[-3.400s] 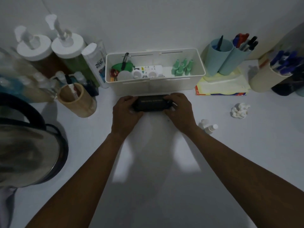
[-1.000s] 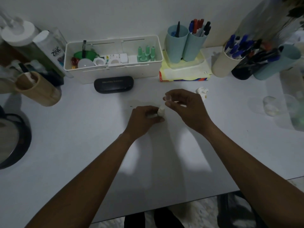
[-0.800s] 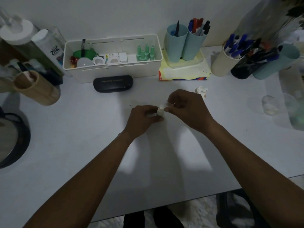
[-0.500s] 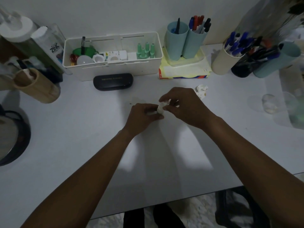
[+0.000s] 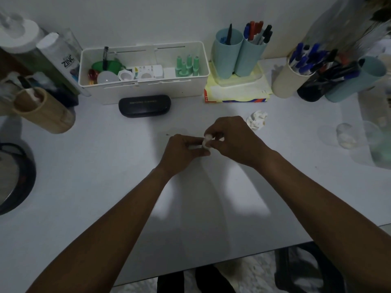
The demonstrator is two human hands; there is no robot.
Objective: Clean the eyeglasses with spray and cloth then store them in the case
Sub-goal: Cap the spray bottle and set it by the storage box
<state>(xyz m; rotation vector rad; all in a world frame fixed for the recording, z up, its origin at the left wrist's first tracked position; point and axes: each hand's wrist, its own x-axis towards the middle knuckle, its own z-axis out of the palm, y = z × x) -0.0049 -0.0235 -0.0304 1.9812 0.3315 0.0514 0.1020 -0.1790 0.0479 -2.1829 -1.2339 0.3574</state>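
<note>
A small white spray bottle [image 5: 198,145] lies sideways between both hands above the middle of the white table. My left hand [image 5: 184,153] grips its body. My right hand [image 5: 232,140] pinches the cap end [image 5: 207,142] with fingertips. The black eyeglasses case [image 5: 144,105] lies shut on the table, in front of the white organiser box, apart from both hands. A crumpled white cloth [image 5: 257,120] rests just beyond my right hand. No eyeglasses are visible.
A white organiser box [image 5: 143,83] stands behind the case. Light blue pen cups [image 5: 239,53] sit on a yellow pad; more pen holders [image 5: 292,81] stand at the right. A bamboo cup [image 5: 42,113] and bottles are at the left. The table edge [image 5: 211,266] runs near me.
Both hands left the shut case and took up the spray bottle. Over the last second my right fingers have closed down on the bottle's cap end.
</note>
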